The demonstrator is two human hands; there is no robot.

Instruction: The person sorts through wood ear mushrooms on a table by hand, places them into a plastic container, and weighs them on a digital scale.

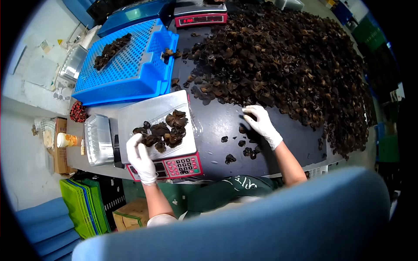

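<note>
My left hand (141, 160), in a white glove, is over the left side of a red weighing scale (183, 166), its fingers slightly apart beside the mushrooms. On the scale's metal plate, a clear plastic tray (173, 108) holds several dark wood ear mushrooms (160, 130). My right hand (262, 123), also gloved, hovers over the dark table at the near edge of a large heap of wood ear mushrooms (278, 61). Its fingers are loosely bent and apart, with nothing visible between them. A few small mushroom pieces (230, 158) lie on the table below it.
A blue plastic crate (126, 65) stands beyond the scale, with a tray of mushrooms (112, 51) on top. Stacked clear trays (99, 139) sit to the left, near a bundle of red ties (78, 112) and a paper cup (66, 140). A second scale (200, 20) stands at the back.
</note>
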